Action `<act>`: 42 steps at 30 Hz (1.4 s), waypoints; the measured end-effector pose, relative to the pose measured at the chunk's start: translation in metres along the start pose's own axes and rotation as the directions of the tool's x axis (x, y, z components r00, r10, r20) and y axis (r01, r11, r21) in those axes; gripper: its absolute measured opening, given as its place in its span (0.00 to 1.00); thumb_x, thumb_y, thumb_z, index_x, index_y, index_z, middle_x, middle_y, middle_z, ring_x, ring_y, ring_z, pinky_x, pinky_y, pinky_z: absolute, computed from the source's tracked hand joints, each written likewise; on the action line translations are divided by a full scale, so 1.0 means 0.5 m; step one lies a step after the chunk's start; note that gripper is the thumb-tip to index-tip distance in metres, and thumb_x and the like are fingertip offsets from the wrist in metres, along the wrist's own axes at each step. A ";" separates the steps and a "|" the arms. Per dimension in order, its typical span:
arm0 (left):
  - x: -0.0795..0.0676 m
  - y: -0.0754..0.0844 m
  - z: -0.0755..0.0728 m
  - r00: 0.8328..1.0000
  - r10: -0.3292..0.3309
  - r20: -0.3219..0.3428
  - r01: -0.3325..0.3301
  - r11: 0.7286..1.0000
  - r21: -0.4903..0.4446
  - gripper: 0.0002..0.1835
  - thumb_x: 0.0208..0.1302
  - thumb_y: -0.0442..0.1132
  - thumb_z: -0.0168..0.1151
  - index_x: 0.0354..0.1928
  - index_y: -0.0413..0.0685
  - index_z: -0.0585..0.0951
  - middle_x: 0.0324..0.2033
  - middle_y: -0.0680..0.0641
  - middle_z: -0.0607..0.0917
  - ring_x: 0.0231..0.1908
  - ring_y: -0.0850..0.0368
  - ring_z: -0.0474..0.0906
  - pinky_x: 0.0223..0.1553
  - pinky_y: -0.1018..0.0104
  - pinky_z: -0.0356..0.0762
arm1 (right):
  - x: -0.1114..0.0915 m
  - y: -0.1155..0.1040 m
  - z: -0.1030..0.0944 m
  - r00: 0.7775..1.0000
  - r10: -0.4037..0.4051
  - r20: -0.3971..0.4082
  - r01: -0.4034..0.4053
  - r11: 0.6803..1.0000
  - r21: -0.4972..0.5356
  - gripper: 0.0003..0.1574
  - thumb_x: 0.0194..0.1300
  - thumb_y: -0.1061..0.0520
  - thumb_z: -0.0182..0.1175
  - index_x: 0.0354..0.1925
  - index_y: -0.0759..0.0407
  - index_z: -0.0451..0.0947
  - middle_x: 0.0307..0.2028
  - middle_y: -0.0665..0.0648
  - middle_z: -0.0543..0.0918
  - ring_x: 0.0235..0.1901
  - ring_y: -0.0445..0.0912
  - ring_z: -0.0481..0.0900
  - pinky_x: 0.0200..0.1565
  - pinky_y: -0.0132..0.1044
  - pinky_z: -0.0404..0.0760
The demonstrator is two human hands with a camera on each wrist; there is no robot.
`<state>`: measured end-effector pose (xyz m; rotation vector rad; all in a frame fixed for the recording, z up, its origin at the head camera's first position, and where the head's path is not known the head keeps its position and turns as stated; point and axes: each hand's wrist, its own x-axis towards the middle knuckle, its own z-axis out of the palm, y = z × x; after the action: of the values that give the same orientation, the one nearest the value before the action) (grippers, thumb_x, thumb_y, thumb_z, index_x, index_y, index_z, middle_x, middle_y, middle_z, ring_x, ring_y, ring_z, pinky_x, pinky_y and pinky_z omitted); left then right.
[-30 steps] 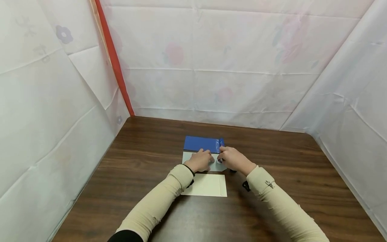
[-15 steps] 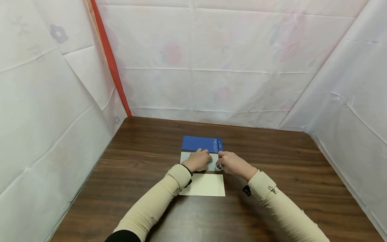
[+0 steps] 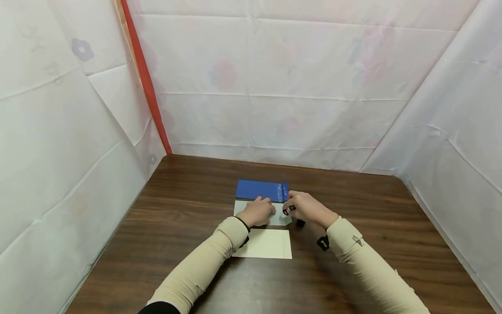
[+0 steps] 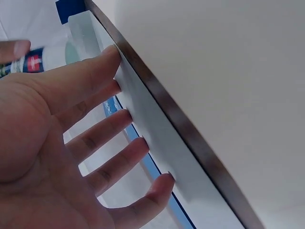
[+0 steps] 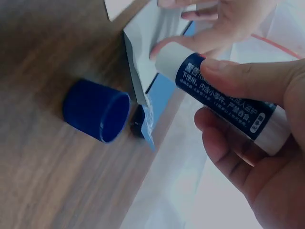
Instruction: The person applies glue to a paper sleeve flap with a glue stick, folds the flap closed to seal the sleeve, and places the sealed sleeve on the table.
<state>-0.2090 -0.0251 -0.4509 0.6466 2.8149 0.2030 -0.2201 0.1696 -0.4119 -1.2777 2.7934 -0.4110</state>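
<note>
A pale grey envelope [image 3: 241, 206] lies in the middle of a row of three. My left hand [image 3: 255, 213] presses its spread fingertips on this envelope, as the left wrist view also shows. Between thumb and fingers, my right hand [image 3: 307, 208] grips a glue stick [image 5: 221, 90] with a white body and dark blue label. The uncapped end is tilted down over the grey envelope's right flap. Beside that flap, the blue cap [image 5: 93, 109] lies on its side. Behind is a blue envelope [image 3: 256, 189], its right flap folded out and streaked with glue.
A cream envelope [image 3: 270, 244] lies nearest the person, partly under the left forearm. All stand on a dark wooden table [image 3: 188, 205]. White patterned sheets [image 3: 274, 78] hang at the back and both sides, and a red strip [image 3: 145, 78] runs down the back left corner.
The right hand slid the glue stick along the grey flap toward the person, then back away a little. The cap shows again beside the hand. The left hand stays in place.
</note>
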 end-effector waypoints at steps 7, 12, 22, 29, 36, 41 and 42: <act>0.002 -0.007 -0.002 1.000 0.018 -0.011 -0.019 1.000 -0.001 0.20 0.62 0.45 0.68 0.57 0.60 0.82 0.58 0.52 0.77 0.54 0.52 0.70 0.47 0.53 0.78 | 0.037 0.011 0.003 0.995 0.097 0.008 -0.096 0.993 -0.072 0.12 0.59 0.62 0.68 0.43 0.58 0.87 0.34 0.52 0.77 0.30 0.41 0.74 0.31 0.31 0.74; 0.001 -0.009 -0.005 1.000 0.013 -0.003 -0.013 1.000 -0.007 0.20 0.61 0.45 0.68 0.57 0.60 0.82 0.59 0.51 0.76 0.56 0.51 0.69 0.49 0.50 0.78 | 0.060 0.015 0.013 0.990 0.137 0.017 -0.133 0.983 -0.124 0.13 0.61 0.62 0.65 0.46 0.56 0.86 0.38 0.53 0.79 0.31 0.43 0.77 0.31 0.34 0.77; 0.004 -0.002 -0.011 1.000 0.017 0.002 -0.017 1.000 -0.017 0.21 0.61 0.46 0.68 0.57 0.60 0.82 0.59 0.52 0.75 0.56 0.50 0.69 0.49 0.50 0.77 | 0.062 0.019 0.024 0.989 0.145 0.026 -0.139 0.977 -0.160 0.15 0.61 0.65 0.62 0.46 0.56 0.86 0.40 0.56 0.80 0.30 0.45 0.78 0.32 0.34 0.79; 0.004 -0.003 -0.010 1.000 0.011 -0.003 -0.011 0.999 -0.033 0.21 0.61 0.45 0.69 0.57 0.60 0.82 0.59 0.51 0.75 0.58 0.49 0.68 0.51 0.47 0.76 | 0.045 0.007 0.025 0.993 0.113 0.022 -0.110 0.985 -0.134 0.14 0.60 0.66 0.63 0.44 0.57 0.87 0.36 0.55 0.78 0.25 0.41 0.71 0.28 0.31 0.74; 0.004 -0.004 -0.007 1.000 0.006 0.001 -0.006 1.000 -0.018 0.20 0.62 0.46 0.68 0.57 0.61 0.82 0.60 0.52 0.75 0.58 0.49 0.68 0.52 0.47 0.76 | 0.024 -0.011 0.026 0.996 0.090 0.022 -0.086 0.989 -0.122 0.12 0.58 0.65 0.66 0.41 0.56 0.88 0.36 0.53 0.79 0.26 0.41 0.73 0.31 0.32 0.75; 0.005 -0.004 -0.006 1.000 0.005 -0.002 -0.005 1.000 -0.019 0.20 0.63 0.46 0.67 0.58 0.61 0.81 0.59 0.51 0.75 0.59 0.49 0.68 0.52 0.48 0.76 | 0.007 -0.025 0.019 0.997 0.063 0.032 -0.060 0.993 -0.104 0.11 0.57 0.64 0.67 0.40 0.56 0.88 0.34 0.52 0.78 0.27 0.41 0.74 0.30 0.33 0.76; 0.005 -0.004 -0.006 1.000 0.003 -0.001 -0.003 1.000 -0.020 0.20 0.63 0.46 0.67 0.58 0.61 0.81 0.60 0.51 0.75 0.59 0.49 0.68 0.52 0.48 0.76 | 0.004 -0.026 0.017 0.998 0.056 0.039 -0.052 0.993 -0.104 0.10 0.57 0.64 0.67 0.39 0.56 0.88 0.34 0.52 0.79 0.27 0.41 0.75 0.31 0.34 0.77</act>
<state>-0.2127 -0.0259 -0.4490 0.6470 2.8095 0.2323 -0.2104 0.1579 -0.4168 -1.2109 2.8408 -0.2376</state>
